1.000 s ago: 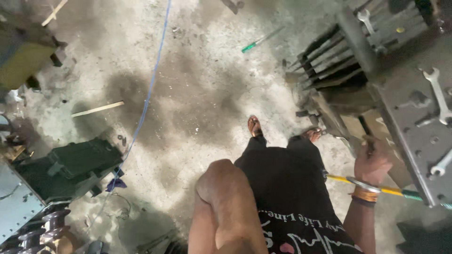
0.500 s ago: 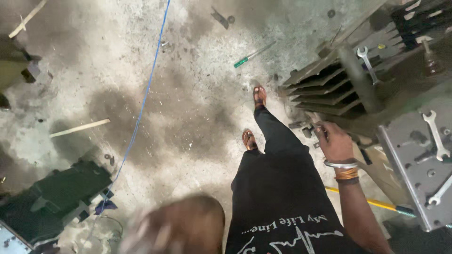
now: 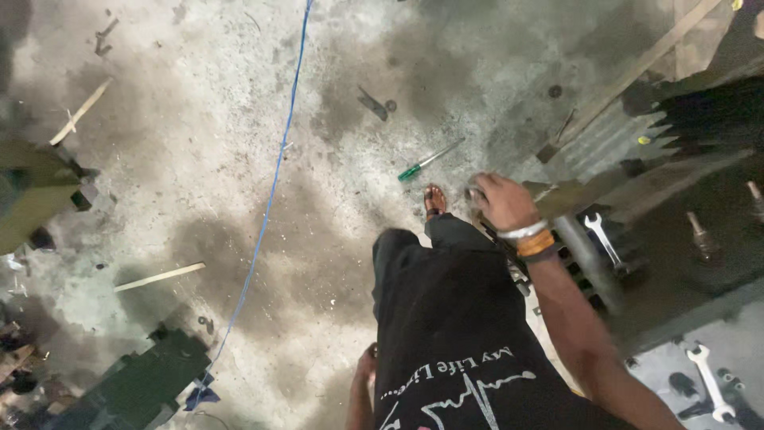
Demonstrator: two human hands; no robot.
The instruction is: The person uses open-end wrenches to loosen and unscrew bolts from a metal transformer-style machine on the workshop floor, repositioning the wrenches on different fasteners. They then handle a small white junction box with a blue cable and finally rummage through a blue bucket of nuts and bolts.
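The right hand is curled, and what it holds cannot be told. A thin green-handled screwdriver is seen just beside it on the rough grey floor. The left hand is mostly hidden.

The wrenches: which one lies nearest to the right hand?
The silver open-end wrench on the dark machine surface, just beside the right hand. The other wrench lies far lower, on the grey plate at the corner.

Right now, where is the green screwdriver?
In the head view the green-handled screwdriver lies on the concrete floor, just ahead of the person's sandalled foot and a little left of the right hand, well right of the blue cable.
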